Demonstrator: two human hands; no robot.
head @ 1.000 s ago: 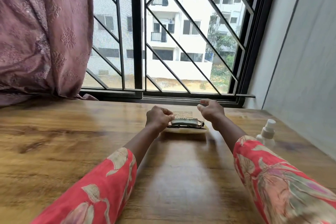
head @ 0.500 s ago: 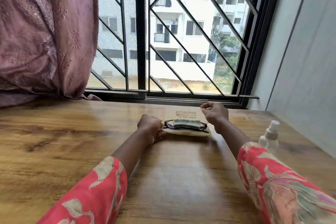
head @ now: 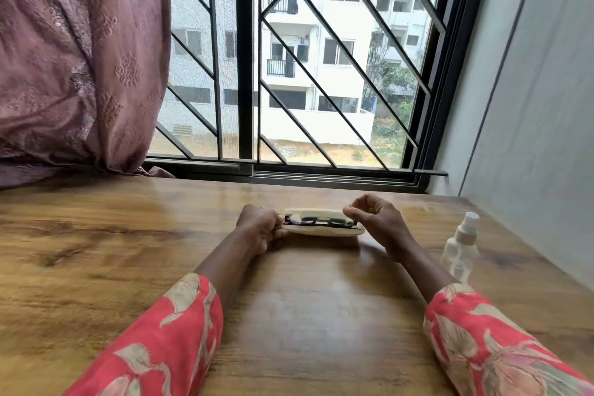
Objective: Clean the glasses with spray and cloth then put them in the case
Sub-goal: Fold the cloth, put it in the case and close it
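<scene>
My left hand [head: 260,228] gripped the left end of the cream case [head: 323,231], fingers curled round its edge. My right hand [head: 373,219] pinched the lid at the right end (lid nearly down). The dark-framed glasses [head: 321,222] lay inside the case, which rested on the wooden surface [head: 96,254]. The spray bottle [head: 461,246] stood upright, well apart to the right.

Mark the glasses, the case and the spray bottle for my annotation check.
glasses [head: 321,222], head view, on the dark frame's bridge.
case [head: 324,231], head view, on the cream lower shell's front rim.
spray bottle [head: 460,254], head view, on its clear body.
</scene>
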